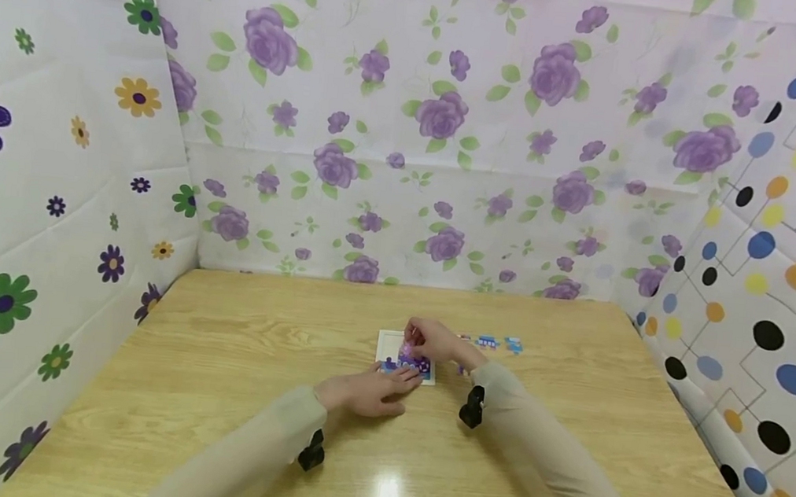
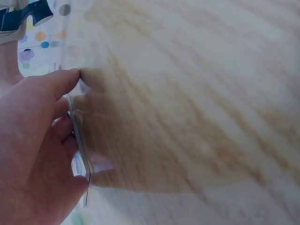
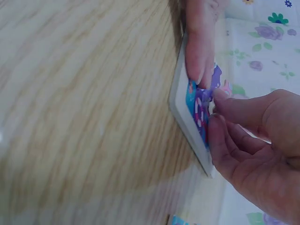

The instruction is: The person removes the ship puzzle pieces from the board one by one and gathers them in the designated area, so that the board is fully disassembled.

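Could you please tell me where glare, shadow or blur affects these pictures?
Head view: a bright glare patch on the table, near the bottom edge; left wrist view: pale sheen, with a darker patch beside the left hand; right wrist view: the puzzle pieces look soft, with shadow beside the white frame.

A white-rimmed puzzle tray point(image 1: 380, 348) lies flat, partly filled; purple-and-blue pieces point(image 1: 390, 365) line its near side, and loose blue pieces point(image 1: 487, 341) lie right of it.

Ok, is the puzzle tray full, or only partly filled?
Partly filled: in the head view the puzzle tray shows bare space at its upper left, and loose pieces lie to its right.
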### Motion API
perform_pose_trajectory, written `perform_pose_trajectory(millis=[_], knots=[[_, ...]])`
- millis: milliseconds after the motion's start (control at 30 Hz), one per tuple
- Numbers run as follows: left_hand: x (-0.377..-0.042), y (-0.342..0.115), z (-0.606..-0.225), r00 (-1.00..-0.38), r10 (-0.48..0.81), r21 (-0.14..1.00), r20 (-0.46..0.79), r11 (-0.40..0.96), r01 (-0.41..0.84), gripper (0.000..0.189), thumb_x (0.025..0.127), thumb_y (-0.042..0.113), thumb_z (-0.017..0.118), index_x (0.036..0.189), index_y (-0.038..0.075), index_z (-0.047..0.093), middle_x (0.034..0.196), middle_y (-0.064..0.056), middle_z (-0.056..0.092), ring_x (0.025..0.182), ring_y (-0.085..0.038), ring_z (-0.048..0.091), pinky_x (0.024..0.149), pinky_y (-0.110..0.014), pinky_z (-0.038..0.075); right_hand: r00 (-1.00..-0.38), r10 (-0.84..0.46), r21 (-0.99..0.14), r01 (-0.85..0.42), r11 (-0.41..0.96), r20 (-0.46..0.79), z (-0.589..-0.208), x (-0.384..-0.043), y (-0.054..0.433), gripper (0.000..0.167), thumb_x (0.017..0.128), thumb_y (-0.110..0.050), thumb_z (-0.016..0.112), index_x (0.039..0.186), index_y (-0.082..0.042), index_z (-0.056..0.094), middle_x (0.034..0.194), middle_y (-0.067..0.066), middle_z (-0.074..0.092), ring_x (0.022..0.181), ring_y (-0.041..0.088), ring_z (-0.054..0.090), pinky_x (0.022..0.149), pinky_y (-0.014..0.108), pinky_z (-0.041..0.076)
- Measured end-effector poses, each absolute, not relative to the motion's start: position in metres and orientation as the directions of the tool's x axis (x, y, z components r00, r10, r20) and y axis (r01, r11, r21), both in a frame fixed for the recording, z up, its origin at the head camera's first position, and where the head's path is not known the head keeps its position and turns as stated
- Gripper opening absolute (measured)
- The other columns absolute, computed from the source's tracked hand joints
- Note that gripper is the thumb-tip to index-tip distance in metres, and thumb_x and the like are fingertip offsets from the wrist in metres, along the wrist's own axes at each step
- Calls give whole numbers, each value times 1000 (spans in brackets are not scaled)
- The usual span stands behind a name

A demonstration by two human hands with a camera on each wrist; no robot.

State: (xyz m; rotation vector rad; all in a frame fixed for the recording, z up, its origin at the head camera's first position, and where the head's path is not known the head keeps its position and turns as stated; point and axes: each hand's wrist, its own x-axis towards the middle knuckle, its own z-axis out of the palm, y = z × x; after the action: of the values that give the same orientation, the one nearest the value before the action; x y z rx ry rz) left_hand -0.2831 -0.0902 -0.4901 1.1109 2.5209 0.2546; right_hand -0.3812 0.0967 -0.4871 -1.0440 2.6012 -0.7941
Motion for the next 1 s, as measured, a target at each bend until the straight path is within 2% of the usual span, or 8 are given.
perform_pose_trajectory(millis=[200, 500, 733, 1000], knots=[[-284, -90, -488, -625, 731, 318, -275, 683, 658, 60, 103, 38, 41, 156, 19, 19, 164, -1, 13, 151, -20, 11, 118, -60, 10, -735, -678, -637, -533, 556, 22, -487, -379, 97, 7, 95, -9, 60, 102, -8, 58, 93, 6, 65, 82, 13, 60, 75, 28, 51], [-283, -90, -489, -603, 747, 330, -281, 665, 670, 61, 104, 37, 40, 156, 16, 17, 164, -4, 10, 152, -23, 9, 118, -61, 9, -786, -618, -794, -376, 477, 1, -497, -377, 104, 11, 98, -7, 55, 108, -4, 58, 98, 13, 65, 78, 15, 65, 66, 27, 58], [-284, -90, -492, -596, 752, 348, -282, 659, 667, 61, 104, 37, 39, 157, 16, 15, 164, -3, 8, 152, -22, 6, 120, -57, 7, -804, -594, -837, -323, 441, -2, -501, -378, 107, 12, 99, -8, 54, 109, -4, 59, 100, 15, 64, 79, 17, 66, 68, 29, 59], [-287, -90, -494, -600, 748, 361, -284, 663, 656, 62, 104, 38, 40, 157, 18, 14, 164, -1, 7, 152, -21, 5, 121, -54, 8, -828, -560, -858, -297, 420, 13, -499, -376, 112, 17, 97, -5, 55, 111, 4, 58, 100, 18, 63, 80, 19, 65, 69, 31, 59]])
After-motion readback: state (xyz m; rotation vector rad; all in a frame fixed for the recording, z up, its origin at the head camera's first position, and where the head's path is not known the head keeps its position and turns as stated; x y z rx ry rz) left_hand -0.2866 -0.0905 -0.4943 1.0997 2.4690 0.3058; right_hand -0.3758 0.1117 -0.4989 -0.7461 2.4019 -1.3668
